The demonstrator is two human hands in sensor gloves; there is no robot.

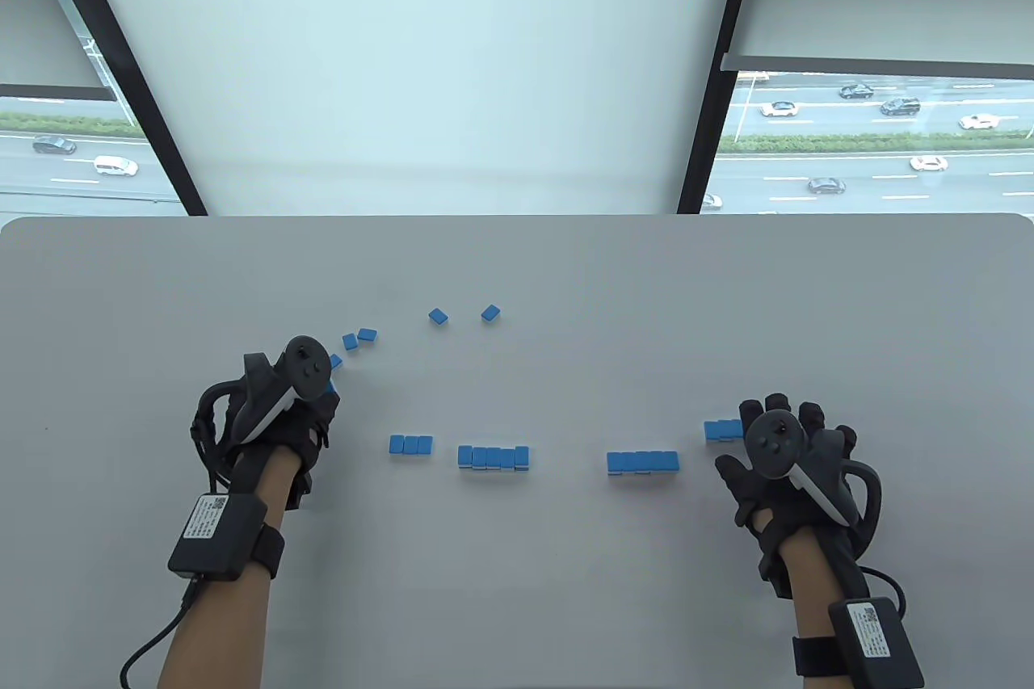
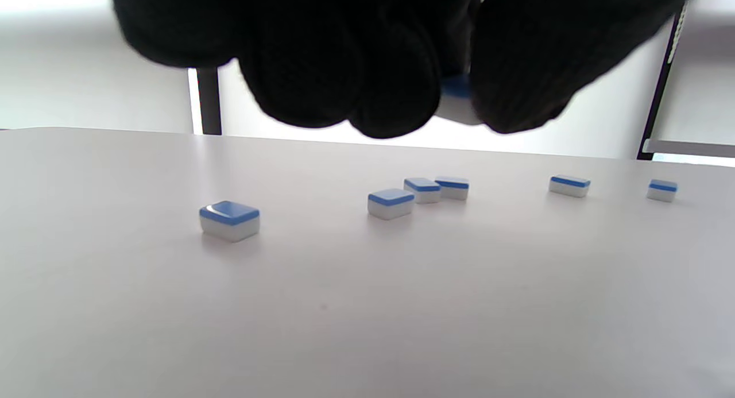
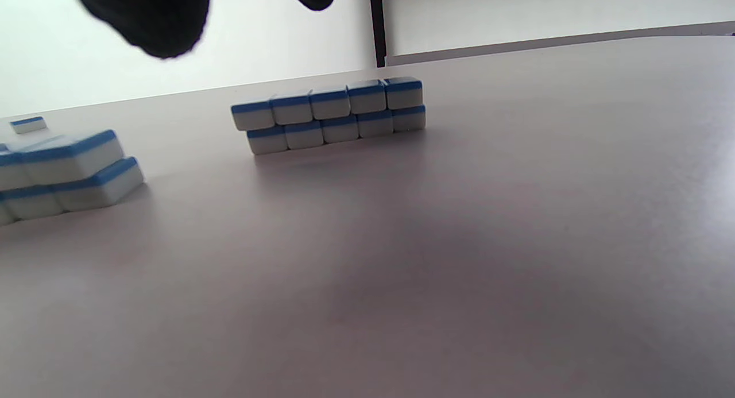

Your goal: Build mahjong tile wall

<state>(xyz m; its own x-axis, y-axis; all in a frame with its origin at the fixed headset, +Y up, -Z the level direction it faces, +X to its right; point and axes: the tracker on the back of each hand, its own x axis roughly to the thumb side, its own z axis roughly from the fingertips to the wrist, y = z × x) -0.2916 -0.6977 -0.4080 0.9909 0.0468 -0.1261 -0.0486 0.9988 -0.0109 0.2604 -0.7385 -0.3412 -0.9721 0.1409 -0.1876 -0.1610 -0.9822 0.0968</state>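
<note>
Blue-backed white mahjong tiles lie on the grey table. A single-layer row of three sits beside a two-layer stack. Further right is another two-layer stack. A third stack lies partly under my right hand, which hovers with fingers spread and holds nothing. In the right wrist view, a stack five wide lies ahead of the fingertips. My left hand is at the table's left. Its curled fingers and thumb pinch one tile above the table.
Loose tiles lie face down beyond the left hand: one alone, a cluster of three, and two further right. The table's far edge runs below the window wall.
</note>
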